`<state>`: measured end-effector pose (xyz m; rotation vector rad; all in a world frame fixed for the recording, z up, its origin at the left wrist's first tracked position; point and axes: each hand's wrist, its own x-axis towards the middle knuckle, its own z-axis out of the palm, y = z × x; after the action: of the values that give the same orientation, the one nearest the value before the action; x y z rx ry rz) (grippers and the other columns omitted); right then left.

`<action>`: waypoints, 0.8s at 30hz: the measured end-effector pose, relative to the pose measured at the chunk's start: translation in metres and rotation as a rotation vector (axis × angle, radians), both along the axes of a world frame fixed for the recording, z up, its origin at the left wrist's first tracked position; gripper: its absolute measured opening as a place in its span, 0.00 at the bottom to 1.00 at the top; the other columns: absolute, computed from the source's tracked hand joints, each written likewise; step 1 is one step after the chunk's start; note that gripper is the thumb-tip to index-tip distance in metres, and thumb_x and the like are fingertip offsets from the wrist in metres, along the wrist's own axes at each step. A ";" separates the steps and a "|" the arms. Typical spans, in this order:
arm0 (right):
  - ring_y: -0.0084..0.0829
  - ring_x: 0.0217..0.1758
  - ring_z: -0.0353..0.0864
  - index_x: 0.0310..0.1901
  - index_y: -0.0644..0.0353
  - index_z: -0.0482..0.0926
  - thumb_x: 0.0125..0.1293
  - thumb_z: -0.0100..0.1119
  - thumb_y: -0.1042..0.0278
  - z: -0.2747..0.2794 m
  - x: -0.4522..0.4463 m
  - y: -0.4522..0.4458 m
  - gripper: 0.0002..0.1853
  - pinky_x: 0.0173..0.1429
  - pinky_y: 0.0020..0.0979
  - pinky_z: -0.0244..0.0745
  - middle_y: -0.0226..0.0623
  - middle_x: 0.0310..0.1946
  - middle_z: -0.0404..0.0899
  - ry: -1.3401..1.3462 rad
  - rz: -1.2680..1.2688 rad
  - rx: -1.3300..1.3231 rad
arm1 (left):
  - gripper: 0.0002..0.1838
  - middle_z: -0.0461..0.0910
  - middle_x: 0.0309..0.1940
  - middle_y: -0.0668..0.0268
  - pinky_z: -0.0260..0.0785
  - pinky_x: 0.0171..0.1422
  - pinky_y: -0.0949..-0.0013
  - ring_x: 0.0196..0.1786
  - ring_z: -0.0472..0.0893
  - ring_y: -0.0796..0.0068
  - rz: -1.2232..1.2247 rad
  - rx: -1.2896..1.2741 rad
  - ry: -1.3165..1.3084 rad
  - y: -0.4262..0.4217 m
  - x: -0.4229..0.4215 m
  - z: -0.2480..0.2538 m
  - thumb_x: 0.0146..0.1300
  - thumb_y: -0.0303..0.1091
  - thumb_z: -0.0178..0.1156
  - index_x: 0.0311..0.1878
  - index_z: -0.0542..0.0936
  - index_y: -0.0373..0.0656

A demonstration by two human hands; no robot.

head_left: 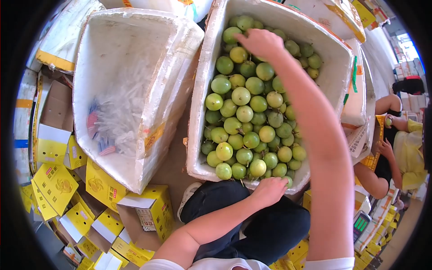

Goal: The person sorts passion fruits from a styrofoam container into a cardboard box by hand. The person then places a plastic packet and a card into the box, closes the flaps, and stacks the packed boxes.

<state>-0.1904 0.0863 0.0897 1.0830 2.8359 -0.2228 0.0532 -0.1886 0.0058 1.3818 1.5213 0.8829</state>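
Round green fruits that look like passion fruit [244, 114], some with short stems, fill much of a white foam box [330, 58] in front of me. My right hand [263, 43] reaches over the far part of the pile. Its fingers stretch toward a green fruit [231, 34] near the far left wall; some fingertips are hidden. At the near rim, my left hand [271, 191] is closed with its fingertips on a passion fruit [288, 182], partly covered by the fingers.
Left of the fruit stands another foam box [121, 54] holding clear plastic wrapping [121, 114] and striped gloves [92, 123]. Yellow cartons [105, 184] lie piled at lower left. At right, another person [407, 153] sits by a yellow crate [375, 144]; a digital scale [361, 223] stands nearby.
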 end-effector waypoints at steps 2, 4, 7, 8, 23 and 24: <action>0.37 0.46 0.83 0.47 0.54 0.82 0.56 0.48 0.22 -0.035 -0.007 -0.023 0.39 0.48 0.38 0.78 0.35 0.41 0.84 -0.170 0.104 0.156 | 0.11 0.79 0.31 0.53 0.73 0.41 0.51 0.37 0.80 0.49 -0.032 -0.057 0.014 0.003 -0.002 -0.002 0.64 0.36 0.54 0.44 0.76 0.41; 0.37 0.48 0.83 0.48 0.53 0.82 0.53 0.56 0.25 -0.027 -0.010 -0.033 0.37 0.49 0.37 0.78 0.34 0.43 0.84 -0.321 0.139 0.064 | 0.08 0.79 0.27 0.52 0.73 0.37 0.51 0.33 0.80 0.49 0.008 0.002 -0.009 0.000 0.002 -0.012 0.62 0.34 0.56 0.37 0.74 0.38; 0.34 0.47 0.81 0.54 0.56 0.76 0.54 0.65 0.36 -0.034 0.021 -0.003 0.34 0.50 0.33 0.76 0.39 0.44 0.82 0.104 0.154 -0.192 | 0.08 0.79 0.27 0.52 0.73 0.37 0.51 0.33 0.81 0.49 0.089 0.019 0.084 0.001 0.002 -0.020 0.62 0.34 0.56 0.34 0.76 0.38; 0.31 0.45 0.81 0.53 0.58 0.76 0.56 0.65 0.40 -0.028 0.035 0.005 0.32 0.49 0.31 0.76 0.40 0.42 0.82 0.241 0.185 -0.372 | 0.08 0.80 0.27 0.52 0.73 0.37 0.51 0.33 0.81 0.49 0.112 0.052 0.084 0.000 0.003 -0.019 0.62 0.35 0.56 0.35 0.76 0.39; 0.30 0.26 0.81 0.59 0.54 0.66 0.71 0.52 0.61 0.100 0.533 -0.188 0.18 0.29 0.28 0.77 0.44 0.38 0.80 1.778 -0.731 -0.355 | 0.11 0.81 0.31 0.51 0.72 0.42 0.54 0.37 0.82 0.50 0.065 -0.003 0.145 0.011 0.011 -0.021 0.65 0.38 0.55 0.43 0.80 0.43; 0.28 0.27 0.80 0.59 0.54 0.66 0.71 0.51 0.61 0.110 0.566 -0.191 0.18 0.29 0.26 0.76 0.43 0.39 0.78 1.737 -0.809 0.000 | 0.09 0.82 0.27 0.56 0.73 0.39 0.64 0.31 0.82 0.64 0.042 0.016 0.159 0.011 0.012 -0.023 0.66 0.33 0.56 0.44 0.79 0.41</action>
<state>0.3753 -0.1048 0.1993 3.0231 2.8774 -2.0672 0.0655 -0.1774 -0.0173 1.4657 1.6717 0.8289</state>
